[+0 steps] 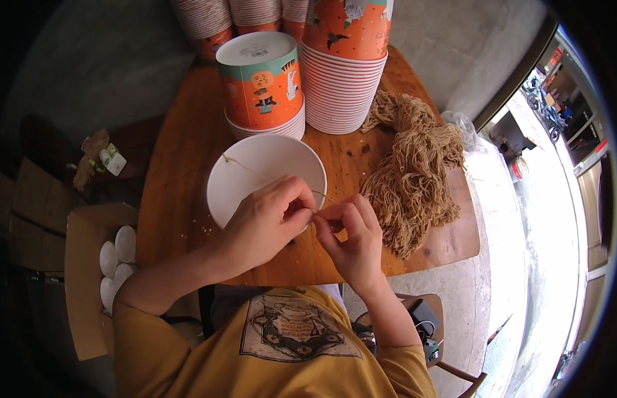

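In front of me a white-lined paper bucket [238, 189] sits on the wooden table, its open mouth toward me. A thin tan cord [247, 168] runs from a spot near its far left rim across the opening to my hands. My left hand [272, 215] is closed in a pinch on the cord at the bucket's near right side. My right hand [351, 242] pinches the cord too, its fingertips touching those of the left. The exact spot between the fingertips is hidden. A loose heap of tan cords [414, 179] lies to the right of the bucket.
Behind the bucket stand a short stack of upturned orange buckets [262, 93] and a taller stack [341, 86]. More stacks [202, 20] rise at the back. Left of the wooden table [169, 172], a cardboard box [89, 278] holds several white buckets. A stool [421, 318] stands at lower right.
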Demonstrator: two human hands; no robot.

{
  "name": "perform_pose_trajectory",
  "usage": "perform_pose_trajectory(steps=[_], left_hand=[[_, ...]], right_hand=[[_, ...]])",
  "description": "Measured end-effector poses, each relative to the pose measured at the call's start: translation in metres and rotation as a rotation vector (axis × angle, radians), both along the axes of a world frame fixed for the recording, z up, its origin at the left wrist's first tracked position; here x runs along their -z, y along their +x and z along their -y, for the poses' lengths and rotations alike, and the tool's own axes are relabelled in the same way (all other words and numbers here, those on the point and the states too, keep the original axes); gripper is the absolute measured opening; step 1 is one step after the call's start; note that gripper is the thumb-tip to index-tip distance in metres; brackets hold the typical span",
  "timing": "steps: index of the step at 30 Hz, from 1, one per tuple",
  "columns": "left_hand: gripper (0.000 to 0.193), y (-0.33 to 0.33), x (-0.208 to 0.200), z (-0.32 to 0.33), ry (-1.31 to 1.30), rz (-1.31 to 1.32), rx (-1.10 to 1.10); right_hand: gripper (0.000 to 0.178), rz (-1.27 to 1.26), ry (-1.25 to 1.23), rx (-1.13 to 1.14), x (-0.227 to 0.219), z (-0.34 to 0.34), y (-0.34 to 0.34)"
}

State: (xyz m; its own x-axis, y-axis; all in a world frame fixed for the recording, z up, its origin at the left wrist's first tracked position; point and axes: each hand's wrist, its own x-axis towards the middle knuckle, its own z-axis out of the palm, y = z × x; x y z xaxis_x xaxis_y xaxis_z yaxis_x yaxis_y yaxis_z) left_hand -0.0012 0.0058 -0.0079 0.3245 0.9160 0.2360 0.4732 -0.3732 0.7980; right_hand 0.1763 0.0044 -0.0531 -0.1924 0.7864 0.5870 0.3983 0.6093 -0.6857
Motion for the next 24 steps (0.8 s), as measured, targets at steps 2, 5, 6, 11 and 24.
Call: perform_pose_trajectory(steps=[2,5,6,11,24], left_hand=[[0.009,0.0,0.0,0.0,-0.13,0.086,0.0],[0.008,0.0,-0.002,0.0,-0.219,0.128,-0.002],[0.008,-0.001,-0.004,0.0,-0.218,0.127,-0.001],[0.018,0.002,0.005,-0.005,-0.113,0.244,0.045],[0.029,0.001,0.001,-0.006,-0.154,0.219,0.089]], right_hand=[[0.02,0.04,0.059,0.017,0.0,0.001,0.0],[0.02,0.042,0.069,0.008,0.001,0.001,-0.001],[0.02,0.04,0.069,0.009,0.001,0.001,-0.001],[0.02,0.03,0.067,0.002,0.003,0.0,0.0],[0.013,-0.193,-0.134,-0.058,0.003,0.001,-0.003]])
